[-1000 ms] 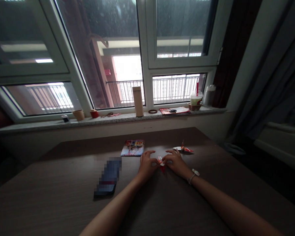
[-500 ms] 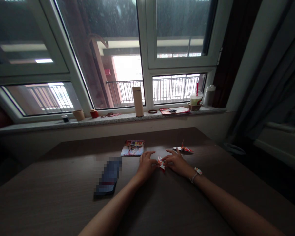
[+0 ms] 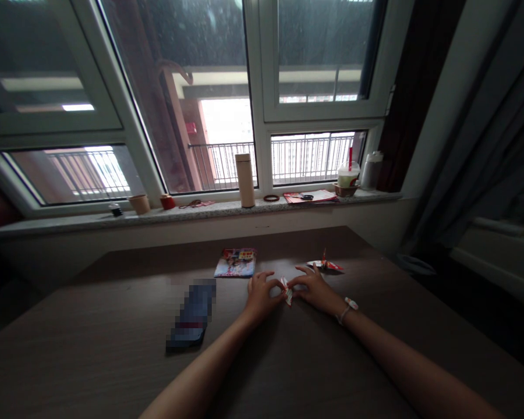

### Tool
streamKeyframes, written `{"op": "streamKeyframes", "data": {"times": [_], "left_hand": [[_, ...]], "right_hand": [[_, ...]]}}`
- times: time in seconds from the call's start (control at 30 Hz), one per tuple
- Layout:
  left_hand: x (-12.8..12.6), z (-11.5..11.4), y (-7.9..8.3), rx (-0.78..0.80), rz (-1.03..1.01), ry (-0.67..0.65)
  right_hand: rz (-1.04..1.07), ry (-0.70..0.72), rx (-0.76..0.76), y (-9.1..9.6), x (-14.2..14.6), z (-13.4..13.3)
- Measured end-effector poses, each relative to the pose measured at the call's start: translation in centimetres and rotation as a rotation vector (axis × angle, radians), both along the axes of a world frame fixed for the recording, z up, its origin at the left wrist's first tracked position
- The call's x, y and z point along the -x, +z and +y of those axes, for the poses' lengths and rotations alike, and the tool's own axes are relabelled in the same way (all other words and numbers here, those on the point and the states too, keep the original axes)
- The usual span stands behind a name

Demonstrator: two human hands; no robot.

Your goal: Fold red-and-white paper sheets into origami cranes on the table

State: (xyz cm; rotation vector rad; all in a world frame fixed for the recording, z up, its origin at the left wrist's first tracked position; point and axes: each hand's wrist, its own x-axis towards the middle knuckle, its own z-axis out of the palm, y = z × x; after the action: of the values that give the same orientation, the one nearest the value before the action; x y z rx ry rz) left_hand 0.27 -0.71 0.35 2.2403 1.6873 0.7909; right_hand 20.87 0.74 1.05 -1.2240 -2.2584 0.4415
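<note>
A small piece of folded paper [image 3: 288, 297], white with red and orange print, is held between my two hands over the brown table [image 3: 113, 326]. My left hand [image 3: 262, 294] pinches its left side between thumb and index finger. From the right, my right hand [image 3: 317, 290] pinches the other side, with a bracelet on that wrist. Just beyond my right hand a folded paper crane [image 3: 326, 265] rests on the table. A printed colour sheet or packet [image 3: 236, 263] lies flat past my left hand.
Left of my left forearm lies a dark blurred-out object [image 3: 192, 317]. On the windowsill [image 3: 218, 208] stand a cream flask [image 3: 245, 180], a paper cup [image 3: 140, 203], a drink with a red straw [image 3: 348, 173], and scissors [image 3: 305, 197] on red and white paper.
The folded paper has turned between my fingers and shows more of its white printed side. Both hands have shifted only slightly, and their pinches look tighter around it.
</note>
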Motion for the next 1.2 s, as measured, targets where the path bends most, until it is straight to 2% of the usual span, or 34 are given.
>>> {"op": "streamKeyframes", "data": {"times": [0.13,0.53,1.2], "left_hand": [[0.03,0.02,0.04,0.013,0.005,0.005],[0.10,0.02,0.43,0.041,-0.002,-0.001],[0.18,-0.04,0.11,-0.014,-0.003,-0.015]], "right_hand": [[0.007,0.032,0.032,0.07,-0.03,0.05],[-0.025,-0.001,0.037,0.44,0.18,-0.28],[-0.049,-0.033,0.034,0.38,0.60,-0.40]]}}
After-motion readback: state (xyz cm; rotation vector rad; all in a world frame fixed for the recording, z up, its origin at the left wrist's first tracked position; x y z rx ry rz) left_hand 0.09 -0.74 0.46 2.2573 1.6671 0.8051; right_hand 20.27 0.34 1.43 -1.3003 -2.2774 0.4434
